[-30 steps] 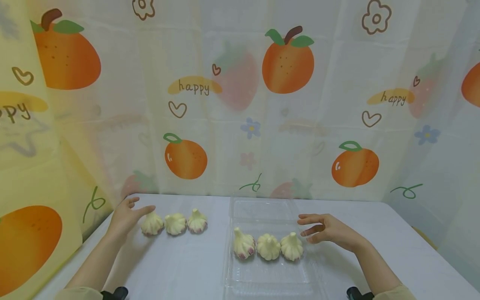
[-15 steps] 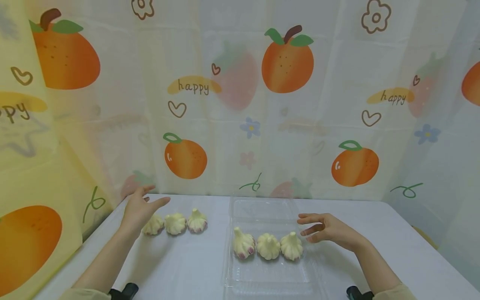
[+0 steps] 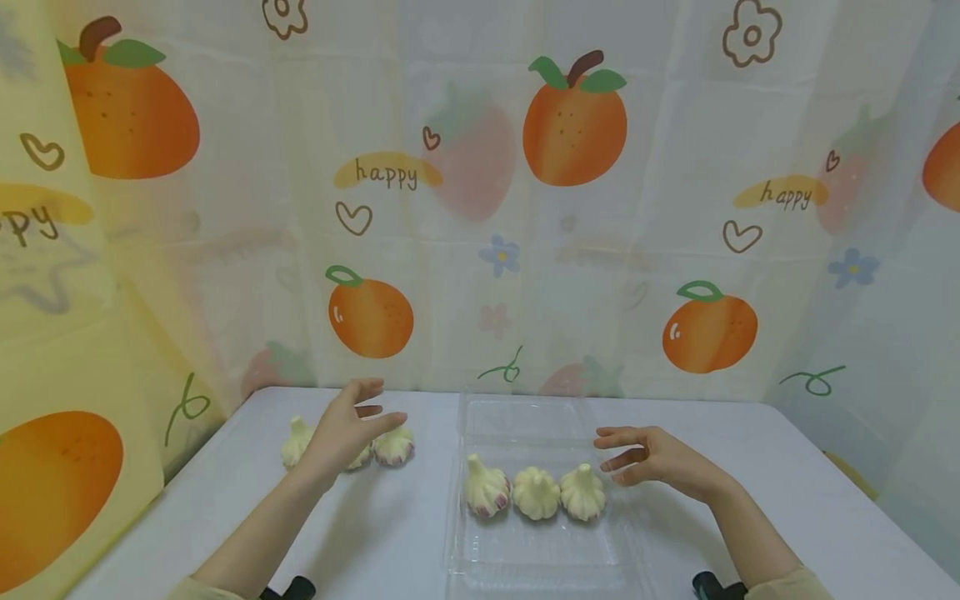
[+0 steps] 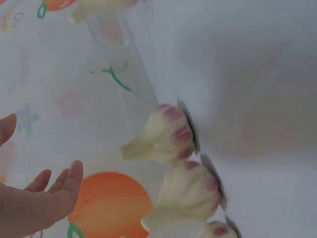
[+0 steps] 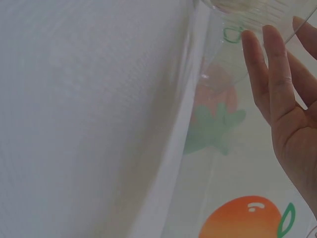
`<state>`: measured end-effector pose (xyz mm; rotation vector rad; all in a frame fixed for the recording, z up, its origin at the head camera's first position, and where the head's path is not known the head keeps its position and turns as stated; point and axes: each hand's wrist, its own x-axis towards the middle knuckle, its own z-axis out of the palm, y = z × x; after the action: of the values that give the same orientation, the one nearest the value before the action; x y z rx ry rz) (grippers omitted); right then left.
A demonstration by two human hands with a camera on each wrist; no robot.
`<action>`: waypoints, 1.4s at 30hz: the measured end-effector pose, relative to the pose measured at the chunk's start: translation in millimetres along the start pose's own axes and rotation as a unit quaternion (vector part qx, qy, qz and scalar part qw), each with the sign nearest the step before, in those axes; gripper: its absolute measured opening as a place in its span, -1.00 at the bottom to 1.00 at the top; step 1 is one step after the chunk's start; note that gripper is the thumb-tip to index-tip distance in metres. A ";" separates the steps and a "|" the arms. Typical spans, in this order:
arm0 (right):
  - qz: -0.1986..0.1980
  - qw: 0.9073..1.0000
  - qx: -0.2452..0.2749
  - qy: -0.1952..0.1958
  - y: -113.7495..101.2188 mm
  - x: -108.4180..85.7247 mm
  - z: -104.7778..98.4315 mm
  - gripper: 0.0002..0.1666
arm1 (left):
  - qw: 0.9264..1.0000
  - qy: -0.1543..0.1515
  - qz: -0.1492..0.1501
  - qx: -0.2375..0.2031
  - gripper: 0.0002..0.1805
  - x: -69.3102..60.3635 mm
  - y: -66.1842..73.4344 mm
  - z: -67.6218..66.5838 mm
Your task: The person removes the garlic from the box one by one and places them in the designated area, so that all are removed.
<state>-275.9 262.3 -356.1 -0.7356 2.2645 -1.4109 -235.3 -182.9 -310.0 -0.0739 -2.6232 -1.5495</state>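
My left hand (image 3: 347,433) hovers over the row of three garlic bulbs on the left of the table, its fingers spread and nothing held. It partly covers the middle bulb; the left bulb (image 3: 296,440) and the right bulb (image 3: 395,447) show on either side. In the left wrist view, a purple-streaked garlic bulb (image 4: 166,134) lies apart from the fingertips. Three more garlic bulbs (image 3: 537,493) sit in a row in a clear plastic box (image 3: 540,550). Beside the rightmost of these, my right hand (image 3: 651,457) hangs with loosely bent fingers, holding nothing.
The clear box's lid (image 3: 525,417) lies open toward the back. A white cloth covers the table (image 3: 787,500). A fruit-printed curtain (image 3: 465,333) stands right behind the table's rear edge, with a yellowish one at the left.
My left hand has moved right, from beside the leftmost garlic bulb to above the middle and right ones. The right hand and all the bulbs have stayed in place.
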 end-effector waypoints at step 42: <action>0.008 1.000 -0.013 0.005 0.3 -0.2 1.5 -0.27 | 0.985 -0.132 0.113 0.020 -0.41 5.7 10.1 97.6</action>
<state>-274.9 261.5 -357.0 -0.7186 2.2952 -1.3843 -245.6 -92.6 -347.4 -0.5910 -2.7187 -1.5004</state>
